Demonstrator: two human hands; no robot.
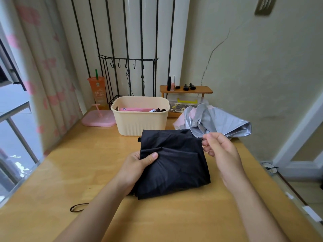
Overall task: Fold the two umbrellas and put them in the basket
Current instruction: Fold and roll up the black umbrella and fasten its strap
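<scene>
A black umbrella lies collapsed on the wooden table, its cloth loose and wide. My left hand grips its left side, thumb on top of the cloth. At the umbrella's upper right corner my right hand hovers with fingers curled, pinching something small at the cloth's edge. A silver and pink umbrella lies crumpled at the right, behind that hand. The cream plastic basket stands just beyond the black umbrella, with a pink item and a dark item inside.
A pink stand and an orange cup with a green straw sit left of the basket. Behind them is a black wire rack. A small wooden shelf with cosmetics stands at the back right. A dark cord loop lies near the front left.
</scene>
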